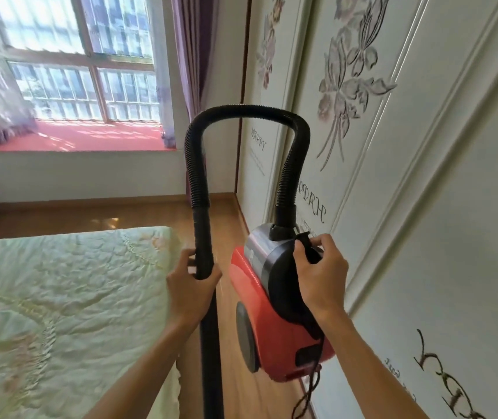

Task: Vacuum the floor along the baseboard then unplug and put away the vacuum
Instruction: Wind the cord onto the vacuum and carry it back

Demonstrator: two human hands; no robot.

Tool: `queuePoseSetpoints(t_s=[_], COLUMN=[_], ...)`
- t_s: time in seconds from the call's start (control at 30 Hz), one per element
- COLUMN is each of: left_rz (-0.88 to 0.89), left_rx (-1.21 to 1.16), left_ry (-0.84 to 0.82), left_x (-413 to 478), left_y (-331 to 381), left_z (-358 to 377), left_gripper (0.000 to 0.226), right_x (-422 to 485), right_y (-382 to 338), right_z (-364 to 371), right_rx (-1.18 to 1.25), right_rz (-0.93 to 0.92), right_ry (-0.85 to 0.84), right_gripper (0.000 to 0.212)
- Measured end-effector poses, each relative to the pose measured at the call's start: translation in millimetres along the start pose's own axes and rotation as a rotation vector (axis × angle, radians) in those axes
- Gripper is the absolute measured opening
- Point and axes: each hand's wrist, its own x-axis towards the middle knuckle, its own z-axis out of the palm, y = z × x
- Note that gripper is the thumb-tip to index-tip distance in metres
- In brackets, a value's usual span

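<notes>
red vacuum (275, 325) lifted off the floor by its handle, right hand (321, 276) fingers curled round it, left hand (190, 285) fingers wrapped round the wand (203, 252) to steady it.

The red and black vacuum (275, 309) hangs tilted above the floor; its black hose (241, 111) arches up to the upright tube (203, 252).

My left hand (191, 281) is closed in a grip, thumb on the near side. My right hand (321, 275) is also clenched, wrist bent. Both forearms reach forward, slightly apart.
</notes>
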Motion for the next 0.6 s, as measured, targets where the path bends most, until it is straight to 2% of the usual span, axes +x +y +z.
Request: queuePoseSetpoints(t_s=[0.2,0.6], left_rz=[-0.001,-0.068], left_rx=[-0.015,0.023], left_ry=[0.030,0.102], left_x=[85,263], left_y=[-6,-42], left_z=[56,168], left_gripper=[0.035,0.035], right_x=[91,288], right_y=[19,64], right_z=[54,199], right_rx=[0.050,0.146], right_rz=[-0.019,-0.008], right_ry=[0.005,-0.110], right_gripper=[0.012,0.012])
